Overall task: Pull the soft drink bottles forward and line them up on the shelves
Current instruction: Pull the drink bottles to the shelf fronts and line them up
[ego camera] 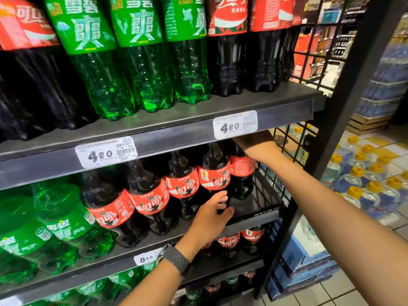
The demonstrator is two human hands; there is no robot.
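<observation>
A row of dark cola bottles with red labels stands on the middle shelf [260, 208]. My right hand [257, 143] reaches in under the upper shelf edge and holds the top of the rightmost cola bottle [241, 167], which stands further back than its neighbours; the fingers are hidden behind the shelf lip. My left hand [209, 217], with a dark watch on its wrist, lies with fingers spread against the lower body of the neighbouring cola bottle [215, 173]. Green soda bottles [55, 226] fill the left of this shelf.
The upper shelf [276, 100] carries large green and cola bottles, with price tags [235, 124] on its front rail. A black wire side panel [293, 151] closes the shelf on the right. Packs of water bottles with yellow caps [364, 180] sit on the floor beyond.
</observation>
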